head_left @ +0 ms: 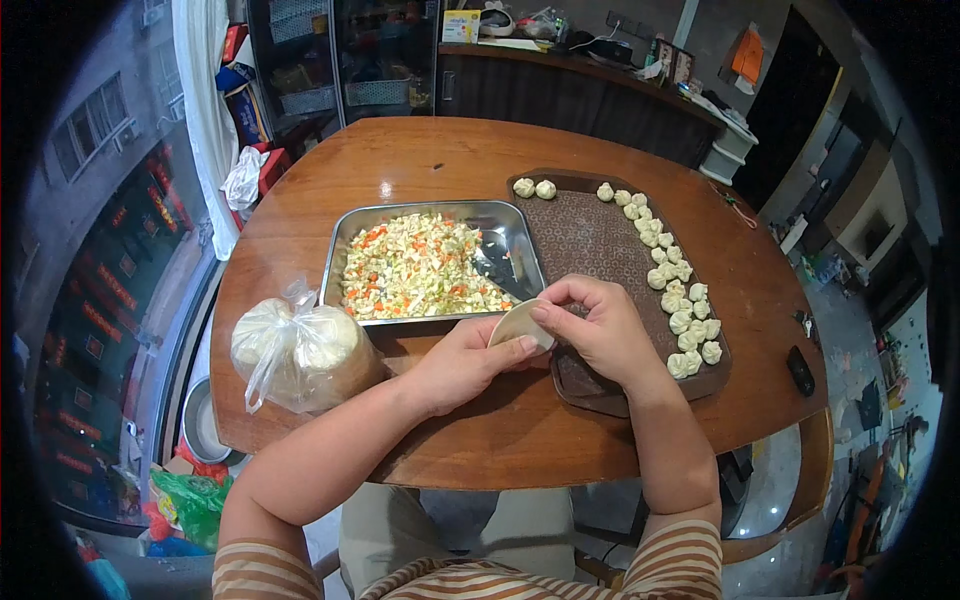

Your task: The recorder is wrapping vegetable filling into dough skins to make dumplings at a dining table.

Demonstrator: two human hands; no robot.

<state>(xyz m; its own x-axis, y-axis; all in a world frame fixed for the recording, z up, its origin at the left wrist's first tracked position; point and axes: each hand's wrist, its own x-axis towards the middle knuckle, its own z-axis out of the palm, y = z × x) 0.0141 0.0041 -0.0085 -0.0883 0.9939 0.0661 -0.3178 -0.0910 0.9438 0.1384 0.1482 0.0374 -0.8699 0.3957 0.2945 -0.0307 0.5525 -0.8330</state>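
Observation:
A round, pale dumpling wrapper is held up between my hands at the near edge of the metal tray. My left hand supports it from the left, with the thumb across its lower edge. My right hand pinches its upper right edge between thumb and fingers. Just beyond lies the metal tray with chopped filling of white, green and orange bits. A dark tray stands to the right, with pleated dumplings mostly along its right side and two at its far left corner.
A tied clear plastic bag with pale dough rounds sits left of my left forearm. The wooden table has a small black object at its right edge. Beyond it stands a dark counter with clutter. A window lies left.

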